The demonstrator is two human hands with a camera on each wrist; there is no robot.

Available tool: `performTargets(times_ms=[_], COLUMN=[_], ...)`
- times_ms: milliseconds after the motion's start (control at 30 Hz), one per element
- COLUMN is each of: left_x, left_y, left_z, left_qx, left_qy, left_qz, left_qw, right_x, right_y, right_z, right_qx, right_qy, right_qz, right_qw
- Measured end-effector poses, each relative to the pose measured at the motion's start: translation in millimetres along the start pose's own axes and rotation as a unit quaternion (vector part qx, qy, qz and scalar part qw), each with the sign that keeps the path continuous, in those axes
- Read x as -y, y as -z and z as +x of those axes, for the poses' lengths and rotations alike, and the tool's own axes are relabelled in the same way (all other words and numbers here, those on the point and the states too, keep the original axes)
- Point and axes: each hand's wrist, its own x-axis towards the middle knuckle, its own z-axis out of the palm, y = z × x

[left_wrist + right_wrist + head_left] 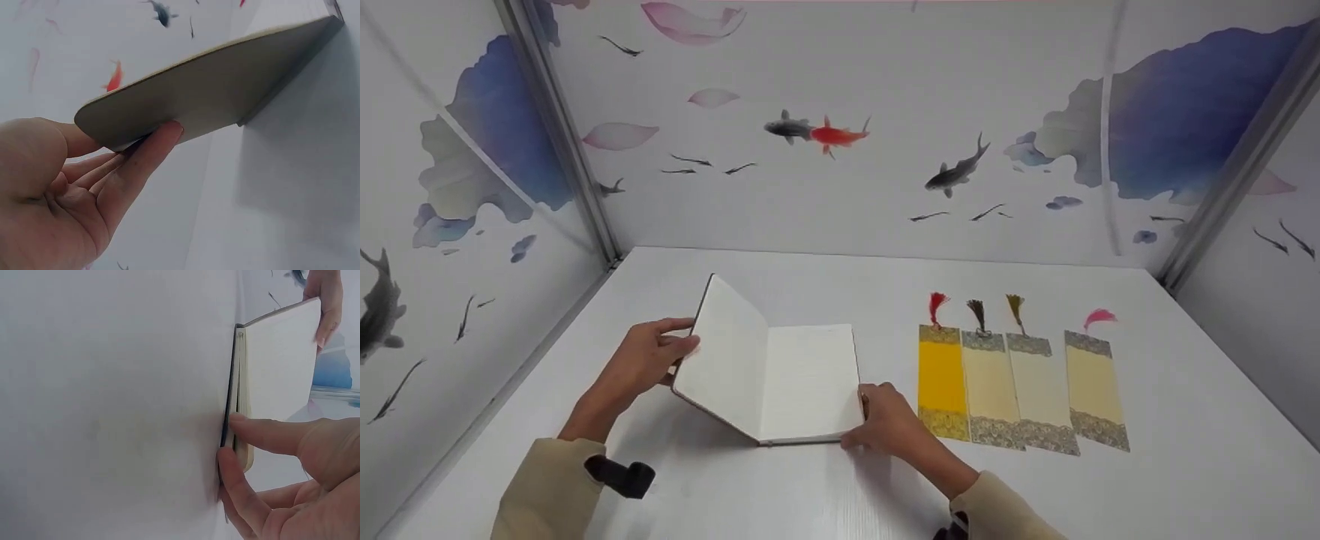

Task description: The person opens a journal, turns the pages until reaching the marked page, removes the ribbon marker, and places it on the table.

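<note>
A notebook [810, 382] lies open on the table, its blank right-hand pages flat and its left cover [724, 360] tilted up. My left hand [649, 352] pinches the outer edge of that raised cover. Seen from below in the left wrist view, the cover [202, 84] is grey-brown with a rounded corner, and a finger of the left hand [84, 191] presses under it. At the notebook's lower right corner, my right hand [889, 420] grips the edge. In the right wrist view, the thumb of the right hand [298, 478] lies on the page edges, with a finger at the bottom cover.
Right of the notebook several tasselled bookmarks lie side by side: a yellow one [941, 375], cream ones [992, 382] and a cream one with a pink tassel [1091, 379] set apart. White panels [840, 202] painted with fish enclose the white table [1177, 420].
</note>
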Motion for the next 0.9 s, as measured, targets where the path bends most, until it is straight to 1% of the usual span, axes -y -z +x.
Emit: performTargets(times_ms=[167,300,400,433,500,567,633,700,767,900], left_x=[-14.5,-20.2,-20.9,-20.7,-20.0,-18.9,-16.9,-14.3,-11.4,-9.1], left_y=[-5.8,-13.0,-21.6,-25.1,-34.2,-45.1,-57.5,-69.6,-80.7,-98.2], left_z=[3.6,3.5,3.7,4.2,6.6,9.5,12.2,13.6,14.8,15.2], left_qx=[0.002,0.001,0.019,0.027,0.041,0.052,0.058,0.066,0.073,0.093], left_qy=[-0.009,-0.026,-0.049,-0.057,-0.065,-0.064,-0.059,-0.054,-0.059,-0.075], left_qz=[-0.041,-0.057,-0.077,-0.085,-0.1,-0.111,-0.11,-0.106,-0.089,-0.035], left_qw=[0.9991,0.998,0.9956,0.9944,0.992,0.9904,0.9905,0.9907,0.9916,0.9922], right_x=[3.2,0.9,-4.4,-6.4,-9.7,-11.7,-13.0,-13.5,-14.6,-17.6], right_y=[4.1,10.7,16.8,18.3,20.7,21.7,21.4,19.9,17.7,12.5], right_z=[-7.1,-10.7,-10.9,-10.3,-8.4,-7.1,-5.5,-4.3,-2.9,-1.2], right_qx=[0.036,0.055,0.055,0.052,0.033,0.007,-0.018,-0.037,-0.036,-0.015], right_qy=[-0.029,-0.053,-0.051,-0.047,-0.04,-0.036,-0.038,-0.046,-0.052,-0.07], right_qz=[0.057,0.133,0.197,0.223,0.264,0.308,0.344,0.363,0.379,0.402], right_qw=[0.9973,0.9881,0.9775,0.9723,0.9631,0.9507,0.938,0.9298,0.9233,0.9127])
